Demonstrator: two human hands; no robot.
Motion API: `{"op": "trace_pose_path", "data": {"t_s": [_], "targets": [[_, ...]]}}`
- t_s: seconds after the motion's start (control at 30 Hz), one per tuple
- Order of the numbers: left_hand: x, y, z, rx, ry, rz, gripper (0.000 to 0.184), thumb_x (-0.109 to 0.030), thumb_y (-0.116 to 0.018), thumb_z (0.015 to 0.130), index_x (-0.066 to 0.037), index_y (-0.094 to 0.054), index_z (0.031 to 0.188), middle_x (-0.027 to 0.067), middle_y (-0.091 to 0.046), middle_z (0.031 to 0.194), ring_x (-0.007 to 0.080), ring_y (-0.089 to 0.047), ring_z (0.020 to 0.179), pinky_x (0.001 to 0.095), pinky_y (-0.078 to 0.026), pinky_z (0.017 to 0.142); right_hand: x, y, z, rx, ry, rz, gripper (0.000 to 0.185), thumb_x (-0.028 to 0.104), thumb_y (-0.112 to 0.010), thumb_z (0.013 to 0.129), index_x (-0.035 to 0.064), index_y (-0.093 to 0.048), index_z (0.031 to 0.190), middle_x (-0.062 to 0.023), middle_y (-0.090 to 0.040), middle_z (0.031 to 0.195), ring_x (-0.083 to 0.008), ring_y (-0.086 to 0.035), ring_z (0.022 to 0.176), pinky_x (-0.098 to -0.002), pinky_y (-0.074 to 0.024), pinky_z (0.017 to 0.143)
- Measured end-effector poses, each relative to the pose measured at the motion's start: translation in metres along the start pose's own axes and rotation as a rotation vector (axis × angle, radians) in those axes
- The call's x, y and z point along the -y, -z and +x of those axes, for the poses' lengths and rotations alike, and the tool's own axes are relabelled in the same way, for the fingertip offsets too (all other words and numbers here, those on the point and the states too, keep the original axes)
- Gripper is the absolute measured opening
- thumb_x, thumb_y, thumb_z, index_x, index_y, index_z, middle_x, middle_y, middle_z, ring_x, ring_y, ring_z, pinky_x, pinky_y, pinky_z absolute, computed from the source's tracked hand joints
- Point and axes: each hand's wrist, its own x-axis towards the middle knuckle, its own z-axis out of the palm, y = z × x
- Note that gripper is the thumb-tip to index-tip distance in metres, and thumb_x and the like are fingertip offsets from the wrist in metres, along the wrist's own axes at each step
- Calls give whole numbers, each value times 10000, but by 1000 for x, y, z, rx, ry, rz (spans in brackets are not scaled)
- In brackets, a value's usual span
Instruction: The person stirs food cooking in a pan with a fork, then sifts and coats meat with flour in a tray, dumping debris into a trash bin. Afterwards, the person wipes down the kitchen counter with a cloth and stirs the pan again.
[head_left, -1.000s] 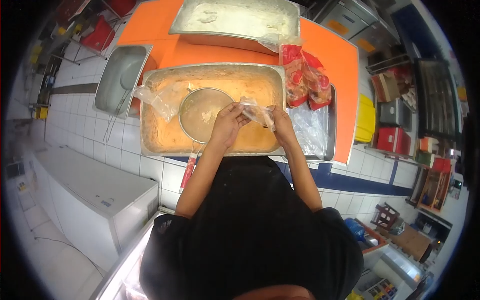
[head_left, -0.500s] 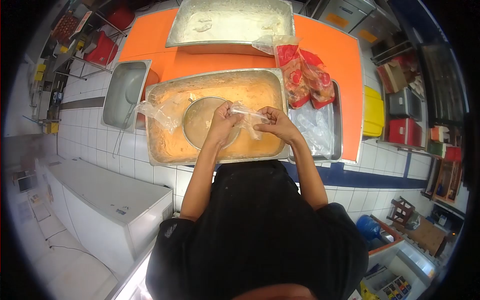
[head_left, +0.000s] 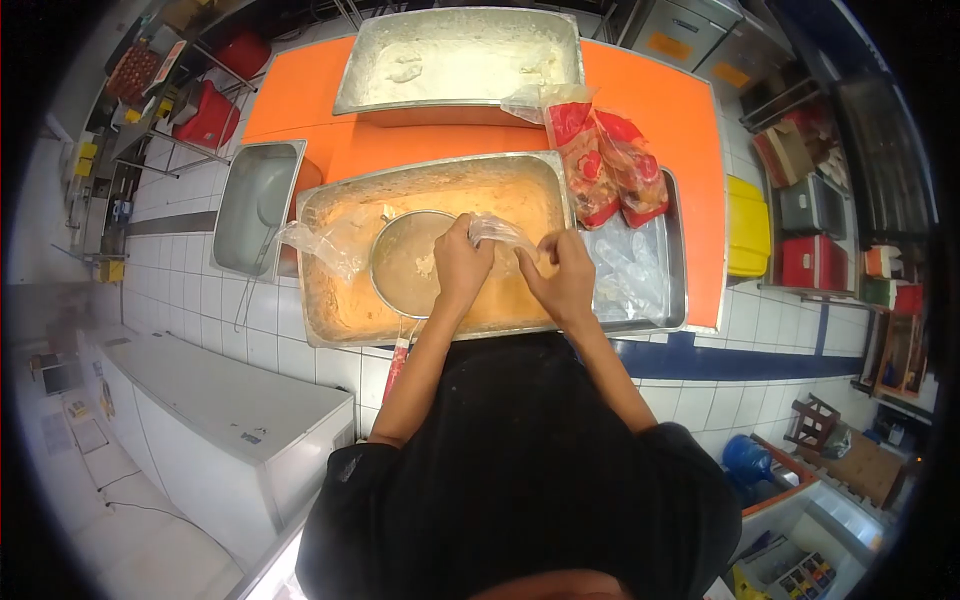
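My left hand (head_left: 463, 265) pinches one end of a crumpled clear plastic bag (head_left: 503, 231). At the bag's other end, my right hand (head_left: 562, 280) has its thumb and fingers closed on the film. Both hands are above a large metal pan (head_left: 312, 312) holding orange-tan powder (head_left: 510, 295). Beside my left wrist, a round sieve (head_left: 400, 270) rests in the pan, its red-patterned handle (head_left: 398, 362) sticking out over the near rim. Another piece of clear plastic (head_left: 335, 245) lies across the pan's left side.
A second deep pan (head_left: 460, 98) with pale flour stands at the back of the orange table (head_left: 655, 90). Two red-and-clear packages (head_left: 610, 165) lean on a metal tray (head_left: 679, 270) with clear plastic in it. On the left are a grey metal container (head_left: 232, 215) and a white chest (head_left: 230, 400).
My hands have turned over the bag, their backs now more toward me, and the bag is bunched differently. The view has shifted slightly, and the sieve's red handle now shows.
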Motion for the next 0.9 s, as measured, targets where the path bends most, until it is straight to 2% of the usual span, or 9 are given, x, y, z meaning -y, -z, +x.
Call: {"op": "trace_pose_path", "data": {"t_s": [0.1,0.2,0.23,0.33,0.37,0.47,0.57,0.77,0.9], "targets": [[-9,-1,-2,30,-116,23,135,-74,-639,836,11,-572,917,204,-622,718,376,-657,691,436,-501,611,4,-12,-19,207,-7,218,77,99,-663,899,36,-624,878,-85,-624,751,-217,-598,643,-320,-466,593],[-25,-2,-19,94,-294,42,182,-65,-615,848,7,-550,1002,229,-627,869,411,-654,796,460,-516,658,-47,-54,-36,459,-575,692,119,86,-554,964,23,-652,986,-42,-650,789,-122,-600,685,-295,-473,613],[-28,-3,-24,108,-360,66,203,-61,-607,852,5,-543,1033,237,-624,926,419,-652,830,468,-520,674,-47,-61,-35,352,-671,885,212,110,-482,1003,1,-658,1045,-20,-666,865,-80,-602,733,-287,-491,629],[-22,-16,-39,82,-438,115,257,-1,-601,813,-10,-545,1064,216,-572,910,433,-614,837,484,-499,684,-46,-69,-25,102,-839,1175,209,110,-476,1017,13,-643,1095,-29,-668,961,-100,-626,803,-268,-518,690],[-19,-20,-42,87,-443,85,263,4,-581,827,-24,-549,1087,214,-558,971,433,-607,873,507,-494,705,-48,-72,-24,82,-857,1315,253,196,-480,1049,17,-612,1168,-51,-654,1064,-123,-633,909,-266,-527,787],[-15,-24,-46,-37,-509,130,252,-18,-592,832,-35,-558,1080,199,-569,972,430,-613,846,499,-504,679,-45,-71,-22,96,-926,1500,368,352,-464,1060,41,-586,1213,-62,-640,1116,-162,-617,1017,-317,-498,914],[6,-26,-44,-2,-422,276,189,-45,-616,826,-49,-570,1009,172,-583,926,396,-629,779,469,-516,627,-29,-60,-11,29,-974,1521,578,540,-424,1025,28,-574,1249,-107,-630,1185,-217,-587,1119,-364,-479,976],[2,-22,-54,29,-518,296,102,-84,-646,820,-68,-582,898,120,-594,788,323,-646,653,413,-520,542,-65,-57,-11,284,-991,1550,521,542,-364,1044,79,-564,1173,-93,-593,1156,-240,-553,1090,-395,-440,971],[7,-26,-50,47,-554,304,116,-103,-651,824,-80,-601,926,98,-603,765,311,-658,651,396,-530,534,-39,-30,-1,258,-1279,1281,553,570,-383,1027,82,-483,1268,-124,-535,1246,-290,-523,1136,-433,-452,937]]}}
